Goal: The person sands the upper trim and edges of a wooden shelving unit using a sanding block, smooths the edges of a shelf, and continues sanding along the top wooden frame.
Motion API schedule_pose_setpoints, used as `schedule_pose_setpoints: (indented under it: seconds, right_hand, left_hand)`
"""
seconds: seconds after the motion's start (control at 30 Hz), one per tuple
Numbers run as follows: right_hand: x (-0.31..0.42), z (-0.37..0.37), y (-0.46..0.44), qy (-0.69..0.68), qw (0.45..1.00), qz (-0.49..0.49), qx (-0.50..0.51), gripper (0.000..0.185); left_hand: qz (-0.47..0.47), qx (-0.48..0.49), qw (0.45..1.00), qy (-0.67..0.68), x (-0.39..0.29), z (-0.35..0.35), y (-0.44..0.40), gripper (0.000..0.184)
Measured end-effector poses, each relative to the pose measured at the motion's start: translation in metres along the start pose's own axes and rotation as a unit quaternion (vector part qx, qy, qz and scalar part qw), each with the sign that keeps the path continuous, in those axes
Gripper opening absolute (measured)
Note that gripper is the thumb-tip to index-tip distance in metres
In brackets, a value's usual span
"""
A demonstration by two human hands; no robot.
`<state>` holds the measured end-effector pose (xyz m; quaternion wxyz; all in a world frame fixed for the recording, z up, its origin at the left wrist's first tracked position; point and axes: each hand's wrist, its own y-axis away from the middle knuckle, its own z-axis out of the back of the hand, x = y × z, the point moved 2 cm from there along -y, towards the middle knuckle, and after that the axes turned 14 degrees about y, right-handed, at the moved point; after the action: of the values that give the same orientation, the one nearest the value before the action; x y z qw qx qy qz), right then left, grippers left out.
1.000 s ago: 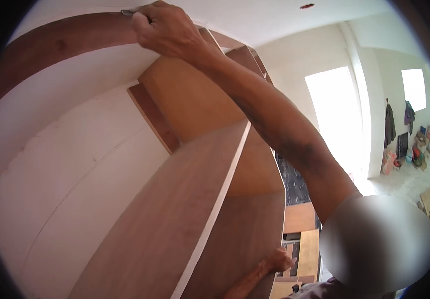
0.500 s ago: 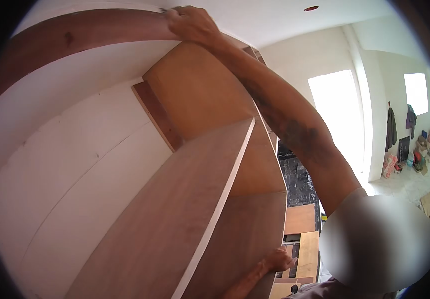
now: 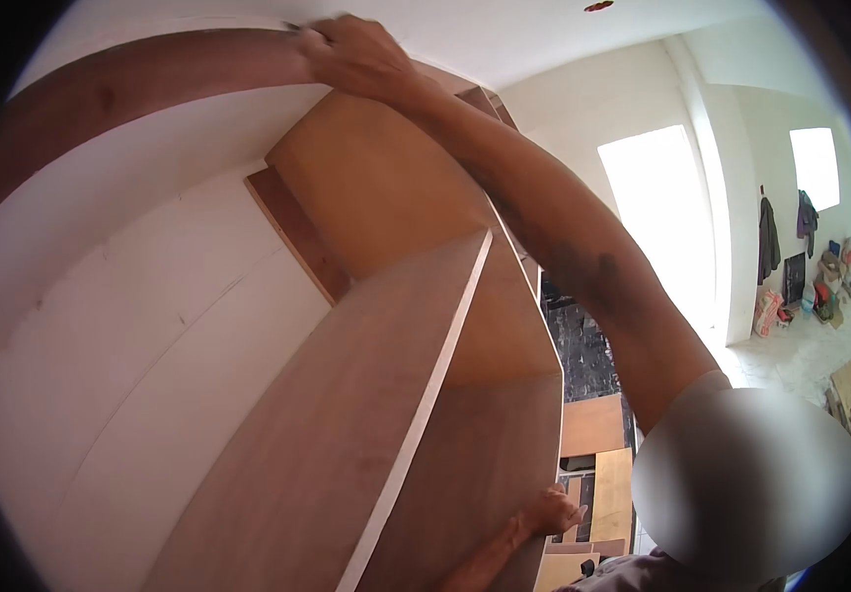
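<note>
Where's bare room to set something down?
The upper shelf, between the white wall and the shelf's pale front edge, looks bare. So does the lower board beyond the left forearm. Crowded: the planks beside the left hand.

A single head-worn camera is facing the shelving [image 3: 317, 424] at close range, with boards filling the lower centre. The wide lens is bowing straight edges and darkening the corners. The view is also taking in the ceiling [image 3: 504, 35] at top and a bright opening [image 3: 660, 222], farther off, right of centre.
</note>
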<state>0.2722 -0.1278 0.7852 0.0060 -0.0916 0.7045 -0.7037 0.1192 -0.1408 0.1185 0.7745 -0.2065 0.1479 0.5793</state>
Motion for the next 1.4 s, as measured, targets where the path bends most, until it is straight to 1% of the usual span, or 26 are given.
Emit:
schedule_pose_setpoints:
  seconds: [0.07,0.17,0.27,0.37,0.47,0.57,0.67,0.77,0.87,1.07,1.2,1.27,1.4]
  right_hand:
    - [-0.042,-0.019,0.003,0.063,0.992,0.006,0.112,0.050]
    - [-0.065,-0.037,0.034,0.014,0.999,0.038,0.029,0.056]
    - [-0.039,-0.023,0.039,0.003,0.999,0.016,0.042,0.072]
    - [-0.020,-0.013,0.032,-0.027,0.996,-0.051,0.068,0.083]
    - [-0.012,-0.017,0.020,-0.072,0.992,-0.071,0.076,0.085]
    - [-0.005,-0.013,0.014,-0.107,0.985,-0.092,0.102,0.083]
    - [0.008,-0.005,0.014,-0.110,0.989,-0.064,0.077,0.079]
    - [0.028,-0.003,0.013,-0.076,0.995,-0.041,0.046,0.085]
    - [0.038,0.015,0.026,-0.141,0.985,-0.042,0.087,0.077]
    - [-0.009,-0.020,0.020,-0.072,0.993,-0.070,0.057,0.087]
    - [-0.030,-0.031,0.014,-0.035,0.994,-0.084,0.054,0.085]
    - [-0.037,-0.034,0.010,-0.030,0.994,-0.081,0.066,0.085]
    - [-0.024,-0.022,0.010,-0.043,0.994,-0.064,0.081,0.085]
  left_hand:
    - [0.010,-0.026,1.000,-0.004,0.001,0.000,0.001,0.056]
    - [0.006,-0.025,0.999,-0.027,-0.004,0.003,-0.001,0.055]
    - [-0.001,-0.011,1.000,-0.017,-0.005,0.003,0.000,0.052]
    - [0.006,-0.013,1.000,0.006,-0.007,0.006,-0.001,0.049]
    - [-0.012,-0.035,0.999,-0.002,-0.007,0.005,0.000,0.049]
    - [-0.015,-0.046,0.999,-0.004,-0.003,0.000,0.002,0.048]
    - [-0.007,-0.041,0.999,-0.005,-0.001,-0.001,0.001,0.048]
    - [-0.006,-0.041,0.999,-0.002,0.001,-0.003,0.002,0.048]
    - [-0.001,-0.031,0.999,0.011,-0.003,0.000,0.001,0.049]
    - [-0.002,-0.047,0.999,0.012,-0.004,0.001,0.001,0.051]
    - [-0.004,-0.047,0.999,0.008,-0.005,0.001,0.000,0.051]
    - [-0.004,-0.042,0.999,0.005,-0.002,0.000,0.001,0.051]
    - [-0.010,-0.037,0.999,-0.006,0.000,-0.002,0.001,0.051]
